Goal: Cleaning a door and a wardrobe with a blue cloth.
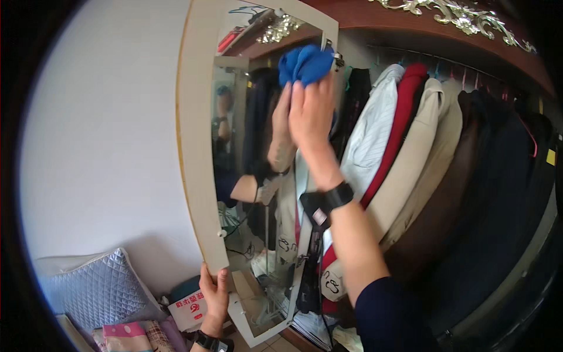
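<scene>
My right hand [315,114] is raised and presses a bunched blue cloth [318,63] against the upper part of a mirror [252,146]. The mirror is set in a white-framed wardrobe door [196,135] that stands open, and the hand, the cloth and my arm are doubled in the glass. Its fingers are partly hidden by the cloth and a little blurred. Low on the left, my left hand [214,293] grips the edge of the door frame, thumb on the near face. Both wrists carry black bands.
Inside the wardrobe, shirts and coats [422,158] hang from a rail, close to my right arm. Gilded carving [457,17] trims the wardrobe top. A quilted blue-grey cushion [94,293], folded fabrics [126,337] and a white box [187,308] lie at lower left.
</scene>
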A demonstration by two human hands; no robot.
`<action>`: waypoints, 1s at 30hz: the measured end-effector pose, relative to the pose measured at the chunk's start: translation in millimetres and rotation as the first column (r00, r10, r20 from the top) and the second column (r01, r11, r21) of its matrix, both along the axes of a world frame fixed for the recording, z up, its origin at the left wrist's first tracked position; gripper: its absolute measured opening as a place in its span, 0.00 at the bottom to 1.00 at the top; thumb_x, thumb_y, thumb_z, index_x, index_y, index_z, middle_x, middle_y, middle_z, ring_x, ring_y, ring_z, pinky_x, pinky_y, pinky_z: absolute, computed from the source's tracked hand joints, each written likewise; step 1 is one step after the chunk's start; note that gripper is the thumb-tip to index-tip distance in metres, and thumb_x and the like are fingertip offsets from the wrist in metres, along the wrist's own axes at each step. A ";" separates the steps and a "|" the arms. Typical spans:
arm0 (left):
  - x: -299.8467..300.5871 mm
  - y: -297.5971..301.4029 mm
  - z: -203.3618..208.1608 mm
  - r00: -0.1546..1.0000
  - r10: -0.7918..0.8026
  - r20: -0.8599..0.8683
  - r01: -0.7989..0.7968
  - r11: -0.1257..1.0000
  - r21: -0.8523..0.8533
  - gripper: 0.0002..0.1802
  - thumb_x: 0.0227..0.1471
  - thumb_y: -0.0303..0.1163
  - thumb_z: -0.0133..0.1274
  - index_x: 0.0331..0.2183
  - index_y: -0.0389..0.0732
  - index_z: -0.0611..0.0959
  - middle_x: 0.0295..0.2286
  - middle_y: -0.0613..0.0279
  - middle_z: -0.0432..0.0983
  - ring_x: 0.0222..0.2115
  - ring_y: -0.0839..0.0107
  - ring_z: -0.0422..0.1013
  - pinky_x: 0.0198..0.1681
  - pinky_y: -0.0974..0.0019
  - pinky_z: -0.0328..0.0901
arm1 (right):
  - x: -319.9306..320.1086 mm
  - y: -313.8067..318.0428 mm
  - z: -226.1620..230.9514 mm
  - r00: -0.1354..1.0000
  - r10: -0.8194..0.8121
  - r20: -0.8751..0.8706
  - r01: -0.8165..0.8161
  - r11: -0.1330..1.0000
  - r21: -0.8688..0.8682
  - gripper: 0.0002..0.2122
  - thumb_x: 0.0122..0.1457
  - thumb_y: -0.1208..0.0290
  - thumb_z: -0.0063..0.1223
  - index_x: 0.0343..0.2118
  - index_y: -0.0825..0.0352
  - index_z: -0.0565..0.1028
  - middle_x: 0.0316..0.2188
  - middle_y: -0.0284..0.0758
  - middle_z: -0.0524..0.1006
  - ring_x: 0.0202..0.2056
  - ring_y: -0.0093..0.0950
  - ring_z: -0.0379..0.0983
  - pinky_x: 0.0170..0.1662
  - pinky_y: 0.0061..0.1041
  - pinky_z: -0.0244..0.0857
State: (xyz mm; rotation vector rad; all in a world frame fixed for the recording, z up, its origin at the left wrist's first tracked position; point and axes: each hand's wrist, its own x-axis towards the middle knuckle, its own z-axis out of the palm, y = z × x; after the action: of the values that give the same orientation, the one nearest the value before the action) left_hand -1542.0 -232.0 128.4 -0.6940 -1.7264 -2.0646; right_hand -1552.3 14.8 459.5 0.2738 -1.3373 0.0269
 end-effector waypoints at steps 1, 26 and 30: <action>-1.9 -2.7 -1.2 1.000 -0.027 -0.013 0.028 0.999 0.036 0.20 0.57 0.40 0.53 0.41 0.34 0.70 0.28 0.65 0.71 0.30 0.79 0.63 0.35 0.74 0.62 | -4.4 -2.6 -26.8 1.000 -0.025 0.006 0.025 0.999 -0.027 0.16 0.60 0.68 0.44 0.47 0.75 0.69 0.54 0.56 0.63 0.58 0.53 0.55 0.59 0.49 0.49; -1.1 -3.7 -1.7 0.993 0.003 -0.116 -0.010 0.999 -0.054 0.19 0.58 0.31 0.51 0.48 0.32 0.69 0.33 0.55 0.73 0.35 0.73 0.67 0.41 0.69 0.64 | 48.7 -75.3 -549.5 0.666 0.406 0.626 0.308 0.614 -0.726 0.30 0.54 0.79 0.40 0.61 0.77 0.48 0.63 0.60 0.45 0.65 0.53 0.40 0.66 0.42 0.38; -0.4 -8.2 1.4 0.992 0.034 -0.122 -0.052 0.987 -0.151 0.16 0.58 0.34 0.51 0.44 0.34 0.70 0.32 0.56 0.73 0.34 0.73 0.67 0.40 0.69 0.64 | 46.3 -86.7 -573.8 0.674 0.459 0.578 0.299 0.546 -0.783 0.33 0.51 0.77 0.39 0.61 0.81 0.46 0.62 0.62 0.46 0.64 0.54 0.42 0.67 0.40 0.36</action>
State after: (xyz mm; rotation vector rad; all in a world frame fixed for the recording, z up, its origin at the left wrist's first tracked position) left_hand -1542.4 -240.1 129.8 -0.8015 -1.8299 -1.8368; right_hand -1506.0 -72.0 -114.3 -0.6067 -1.9604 0.9850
